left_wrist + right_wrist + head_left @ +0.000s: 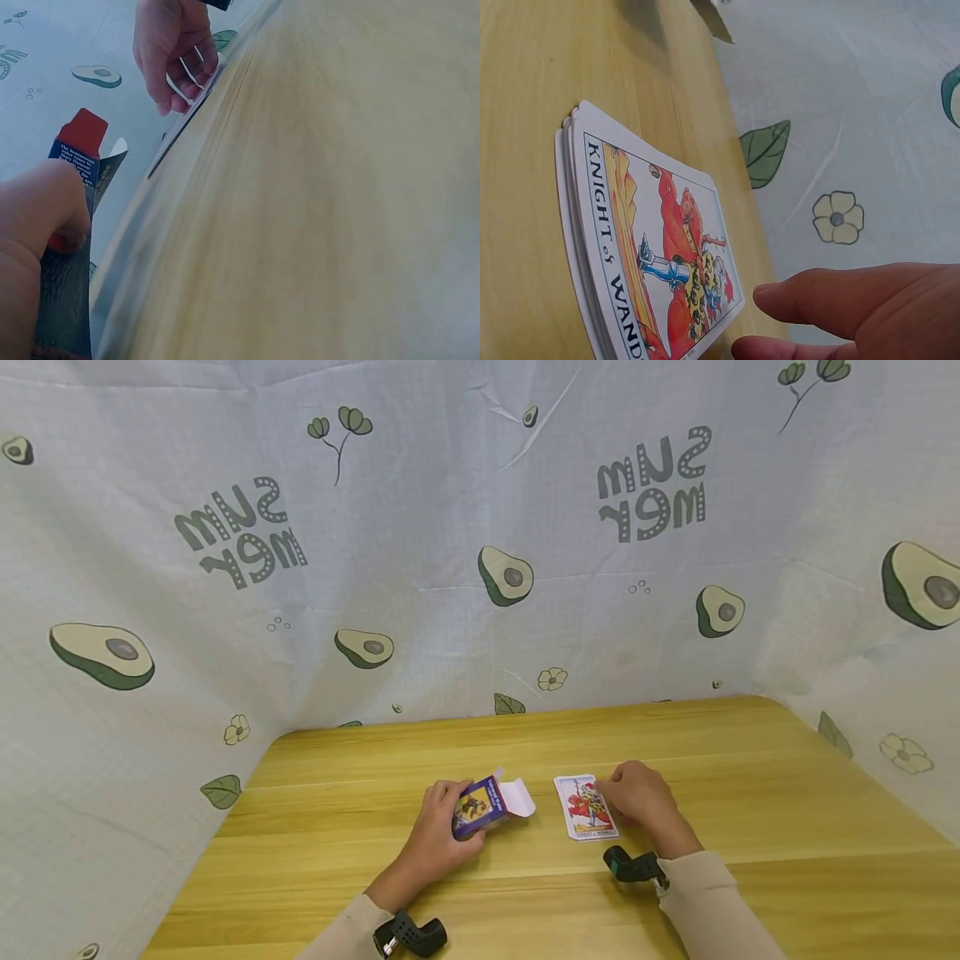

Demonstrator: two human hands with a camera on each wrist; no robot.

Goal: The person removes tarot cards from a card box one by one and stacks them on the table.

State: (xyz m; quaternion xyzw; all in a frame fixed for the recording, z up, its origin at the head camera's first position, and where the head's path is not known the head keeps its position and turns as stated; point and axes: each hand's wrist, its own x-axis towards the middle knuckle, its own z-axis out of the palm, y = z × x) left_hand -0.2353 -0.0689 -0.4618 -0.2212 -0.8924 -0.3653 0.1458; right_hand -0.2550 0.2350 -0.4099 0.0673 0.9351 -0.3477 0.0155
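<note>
My left hand grips a blue and purple tarot card box, its thumb on the near side. The box's white-lined end flap stands open toward the right; its red outer face shows in the left wrist view. To the right of the box, a stack of tarot cards lies face up on the table, with the Knight of Wands on top. My right hand is at the right edge of the stack, fingers loosely bent. In the right wrist view its thumb appears just off the card's edge.
A yellow wood-grain table lies under both hands. White cloth printed with avocados and lettering hangs behind it and at both sides. Black wrist cameras are on the left wrist and right wrist.
</note>
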